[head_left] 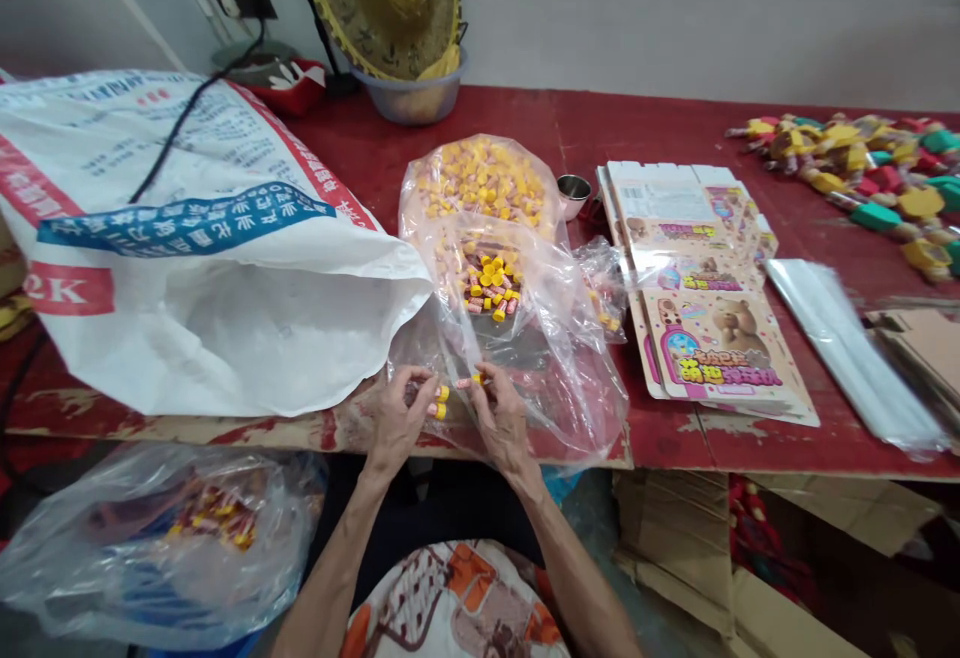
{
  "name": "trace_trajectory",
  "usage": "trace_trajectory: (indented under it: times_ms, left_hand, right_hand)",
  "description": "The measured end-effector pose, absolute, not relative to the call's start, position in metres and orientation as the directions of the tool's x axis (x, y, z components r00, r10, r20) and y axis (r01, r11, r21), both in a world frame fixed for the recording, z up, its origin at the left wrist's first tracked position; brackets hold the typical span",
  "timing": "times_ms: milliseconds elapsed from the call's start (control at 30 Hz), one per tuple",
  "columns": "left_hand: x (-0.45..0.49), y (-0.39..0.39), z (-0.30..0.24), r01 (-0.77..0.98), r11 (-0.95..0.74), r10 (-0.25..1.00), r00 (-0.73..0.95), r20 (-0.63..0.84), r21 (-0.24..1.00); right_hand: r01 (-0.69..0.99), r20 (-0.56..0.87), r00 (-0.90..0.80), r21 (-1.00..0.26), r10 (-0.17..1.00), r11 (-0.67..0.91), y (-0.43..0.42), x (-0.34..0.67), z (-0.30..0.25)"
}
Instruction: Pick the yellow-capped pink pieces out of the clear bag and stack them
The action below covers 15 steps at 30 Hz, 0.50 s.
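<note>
My left hand [401, 416] is closed on a few small pink tubes with yellow caps [440, 401] at the near edge of the red table [750, 438]. My right hand [501, 416] pinches one more yellow-capped tube [470, 381], held close to the left hand's bunch. Both hands rest on a crumpled clear plastic bag [555, 358]. A small pile of the same tubes [491, 286] lies on the plastic just beyond the hands. Farther back is a clear bag full of yellow-capped tubes [484, 178].
A big white woven sack [195, 268] lies open on the left. Flat printed cartons [705, 298] and clear sleeves [847, 348] lie right. Colourful toys [870, 173] sit far right. A straw hat in a bowl [397, 8] stands behind. Another plastic bag of tubes [165, 538] hangs below.
</note>
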<state>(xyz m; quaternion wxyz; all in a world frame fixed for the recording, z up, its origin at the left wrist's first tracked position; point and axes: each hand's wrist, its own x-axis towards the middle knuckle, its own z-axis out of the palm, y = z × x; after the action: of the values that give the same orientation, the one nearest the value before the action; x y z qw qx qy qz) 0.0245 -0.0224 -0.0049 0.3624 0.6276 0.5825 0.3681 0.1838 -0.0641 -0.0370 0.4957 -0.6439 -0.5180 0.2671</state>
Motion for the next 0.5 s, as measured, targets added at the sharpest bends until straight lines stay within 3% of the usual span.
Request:
trace_trajectory:
  times_ms: [100,300,400,500]
  left_hand:
    - [0.018,-0.024,-0.005,0.535,-0.100,0.993,-0.001,0.119,0.839]
    - [0.032,-0.039,-0.010,0.717,-0.357,0.933,0.248,0.260,0.599]
    - [0.037,-0.039,-0.010,0.730,-0.379,0.916,0.207,0.344,0.568]
    - [0.038,-0.032,-0.013,0.764,-0.336,0.933,0.188,0.307,0.551]
  right_hand:
    - [0.419,0.172,0.320,-0.908,0.932,0.023,-0.066,0.185,-0.035]
    - [0.476,0.211,0.271,-0.877,0.939,0.059,-0.068,0.185,-0.034]
    - [0.476,0.204,0.299,-0.878,0.932,0.040,-0.068,0.184,-0.037]
    - [0.498,0.211,0.294,-0.866,0.932,0.039,-0.068,0.183,-0.041]
